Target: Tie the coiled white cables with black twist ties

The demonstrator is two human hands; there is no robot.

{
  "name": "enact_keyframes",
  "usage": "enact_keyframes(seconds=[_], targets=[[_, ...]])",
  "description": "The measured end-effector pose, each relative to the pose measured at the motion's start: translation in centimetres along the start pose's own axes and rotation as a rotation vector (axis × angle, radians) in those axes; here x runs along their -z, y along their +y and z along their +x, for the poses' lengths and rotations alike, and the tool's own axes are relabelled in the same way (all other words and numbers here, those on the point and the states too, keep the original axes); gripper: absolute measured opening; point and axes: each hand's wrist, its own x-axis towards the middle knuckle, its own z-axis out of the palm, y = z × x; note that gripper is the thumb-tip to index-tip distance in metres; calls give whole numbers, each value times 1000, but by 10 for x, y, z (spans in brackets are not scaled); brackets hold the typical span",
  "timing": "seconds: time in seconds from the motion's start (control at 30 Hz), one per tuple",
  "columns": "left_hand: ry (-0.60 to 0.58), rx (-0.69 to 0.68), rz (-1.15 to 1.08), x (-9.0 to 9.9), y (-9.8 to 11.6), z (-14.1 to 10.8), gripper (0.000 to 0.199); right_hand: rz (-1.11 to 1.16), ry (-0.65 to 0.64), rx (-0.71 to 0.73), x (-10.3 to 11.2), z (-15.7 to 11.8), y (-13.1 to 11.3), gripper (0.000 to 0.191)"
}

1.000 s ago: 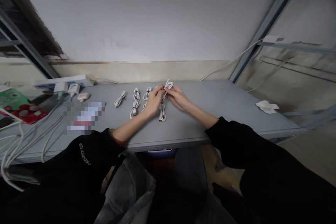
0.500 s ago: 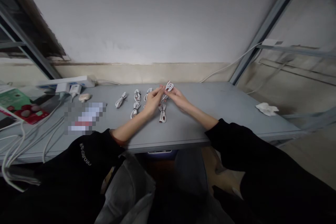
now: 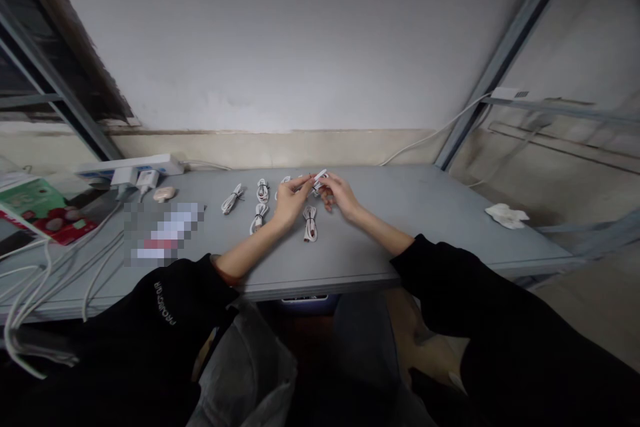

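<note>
Head view: pale wall (image 3: 320,47) behind a grey desk (image 3: 450,207).
Blue container (image 3: 307,307): under the desk's front edge; small things show at its top, too dark to identify.
Green-and-red carton (image 3: 45,207): on the desk at far left; contents cannot be seen.
Left hand (image 3: 293,202): thumb and forefinger pinched on the held cable at its left side.
Right hand (image 3: 341,195): thumb and forefinger gripping the same cable from the right, lower fingers loosely curled.
Bundles on desk: a leaning bundle (image 3: 233,199) at left; a near bundle (image 3: 311,223) below the hands, long axis toward the person, reddish-brown ends pointing that way, dark tie round its middle.
Held cable (image 3: 321,175): between both hands, above the desk; white, coiled, partly finger-covered; visible part slants up to the right.
</note>
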Motion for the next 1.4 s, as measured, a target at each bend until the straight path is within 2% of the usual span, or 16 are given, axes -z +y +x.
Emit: enact_keyframes(seconds=[0.13, 0.37, 0.53, 0.73, 0.87, 1.07, 1.27, 1.4], targets=[[-1, -67, 108, 1, -2, 1, 9, 5, -15, -77, -3, -4, -3, 32], [-35, -75, 162, 2, -1, 0, 10, 12, -10, 1, -5, -6, -1, 34], [-28, -70, 201, 2, 2, 0, 6, -16, 44, -1, -5, -5, -1, 28], [-24, -231, 458, 1, 5, -2, 4, -19, 74, 16, -3, -5, -3, 30], [-58, -286, 497, 1, 7, -4, 8, -39, 94, 28, -3, -6, -6, 32], [-82, -231, 425, -2, 11, -7, 10, -89, 134, 58, -2, -4, -3, 34], [-41, -150, 340, -2, 11, -6, 7, -67, 58, 46, -1, -5, -1, 27], [-6, -127, 299, -4, 10, -7, 6, -117, 56, 51, -2, -7, -2, 30]])
